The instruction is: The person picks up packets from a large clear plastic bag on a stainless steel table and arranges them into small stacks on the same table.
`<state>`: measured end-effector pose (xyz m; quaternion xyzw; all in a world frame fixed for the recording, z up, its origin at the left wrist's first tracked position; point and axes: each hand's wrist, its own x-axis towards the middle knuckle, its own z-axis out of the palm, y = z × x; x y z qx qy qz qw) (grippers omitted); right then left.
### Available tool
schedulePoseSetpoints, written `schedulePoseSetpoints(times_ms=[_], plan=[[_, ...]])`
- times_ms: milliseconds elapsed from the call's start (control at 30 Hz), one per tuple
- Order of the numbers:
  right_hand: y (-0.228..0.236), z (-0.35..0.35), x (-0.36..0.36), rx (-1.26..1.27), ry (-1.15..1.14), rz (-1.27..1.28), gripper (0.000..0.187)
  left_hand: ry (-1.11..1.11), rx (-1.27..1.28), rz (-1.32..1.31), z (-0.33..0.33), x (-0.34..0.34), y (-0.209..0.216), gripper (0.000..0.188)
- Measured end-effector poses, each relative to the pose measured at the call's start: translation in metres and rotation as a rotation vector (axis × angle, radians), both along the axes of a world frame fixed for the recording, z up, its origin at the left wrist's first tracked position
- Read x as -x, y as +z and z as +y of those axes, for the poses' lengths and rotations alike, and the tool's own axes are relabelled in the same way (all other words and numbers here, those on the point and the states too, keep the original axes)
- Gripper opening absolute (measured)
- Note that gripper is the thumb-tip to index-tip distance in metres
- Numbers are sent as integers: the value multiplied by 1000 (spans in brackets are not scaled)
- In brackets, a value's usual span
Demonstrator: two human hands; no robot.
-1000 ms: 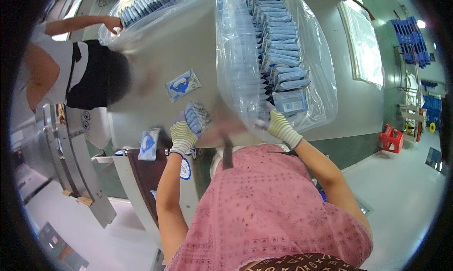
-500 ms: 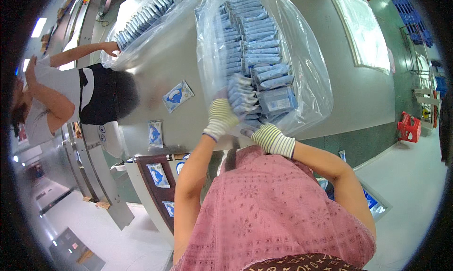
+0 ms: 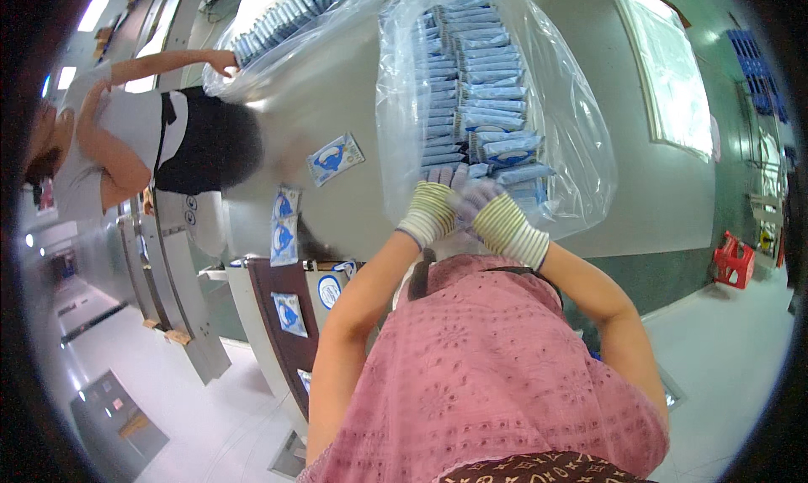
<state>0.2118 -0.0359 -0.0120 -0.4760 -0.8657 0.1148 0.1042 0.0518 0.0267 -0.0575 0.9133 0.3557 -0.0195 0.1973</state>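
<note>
The left hand [image 3: 433, 207] has moved in beside the right hand [image 3: 500, 218] by the blue sealed packets [image 3: 495, 104] in the plastic bag [image 3: 581, 167] on the counter [image 3: 332, 108]; I cannot tell what either grip holds, and uneven pushing could topple their rows.

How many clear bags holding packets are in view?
2: the near bag, by the person's left hand and right hand; the far bag, upper left, by a co-worker's hand. More may be hidden.

Red stool [image 3: 735, 273] on the floor [image 3: 715, 357]; beyond, perhaps blue crates [image 3: 749, 58].
</note>
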Motion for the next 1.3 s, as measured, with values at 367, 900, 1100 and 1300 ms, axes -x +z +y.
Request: schedulePoseSetpoints(times_ms=[367, 900, 1100, 1300], plan=[[-11, 28, 9, 204, -30, -344, 117, -174, -315, 112, 65, 75, -1, 64], [-38, 23, 4, 88, -21, -350, 112, 977, -70, 130, -45, 331, 42, 30], [-33, 27, 11, 159, -32, -310, 108, 1421, 260, 141, -111, 409, -24, 55], [-33, 25, 11, 162, -48, -332, 104, 1153, 295, -537, -14, 415, -50, 45]])
